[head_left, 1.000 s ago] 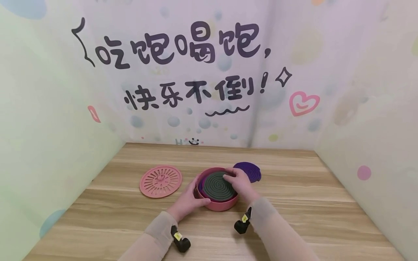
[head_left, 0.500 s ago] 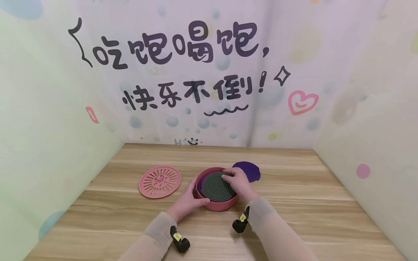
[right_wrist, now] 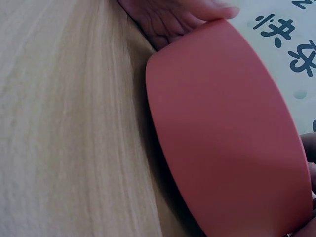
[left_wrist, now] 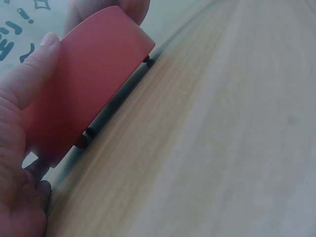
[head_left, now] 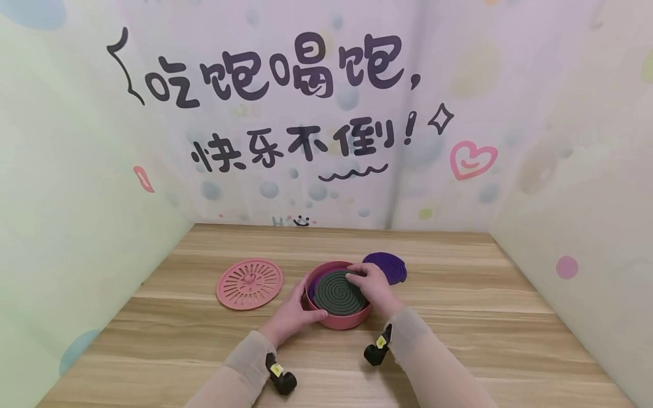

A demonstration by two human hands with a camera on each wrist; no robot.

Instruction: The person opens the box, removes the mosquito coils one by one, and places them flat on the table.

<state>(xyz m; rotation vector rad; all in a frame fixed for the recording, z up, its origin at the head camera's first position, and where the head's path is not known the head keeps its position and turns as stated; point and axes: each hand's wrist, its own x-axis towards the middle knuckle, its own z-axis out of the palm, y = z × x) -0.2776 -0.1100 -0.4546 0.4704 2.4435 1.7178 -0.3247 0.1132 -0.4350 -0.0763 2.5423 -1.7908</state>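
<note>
Two hands meet at a round pink plastic bowl (head_left: 338, 317) standing near the middle of the wooden table (head_left: 459, 317). The left hand (head_left: 293, 310) curls around the bowl's left wall, thumb laid along the near side. The right hand (head_left: 371, 285) rests over the right rim, its bent fingers pressing on a dark grey spiral coil disc (head_left: 336, 292) lying in the bowl.

Only the head view shows the coil, a strip of purple beneath its left edge, a purple spiral coil disc (head_left: 389, 266) on the table just behind the right hand, and a pink slotted round lid (head_left: 249, 283) lying flat to the left, apart from the bowl. The left wrist view alone shows small dark feet (left_wrist: 85, 140) under the bowl. The right wrist view shows the bowl's smooth outer wall.
</note>
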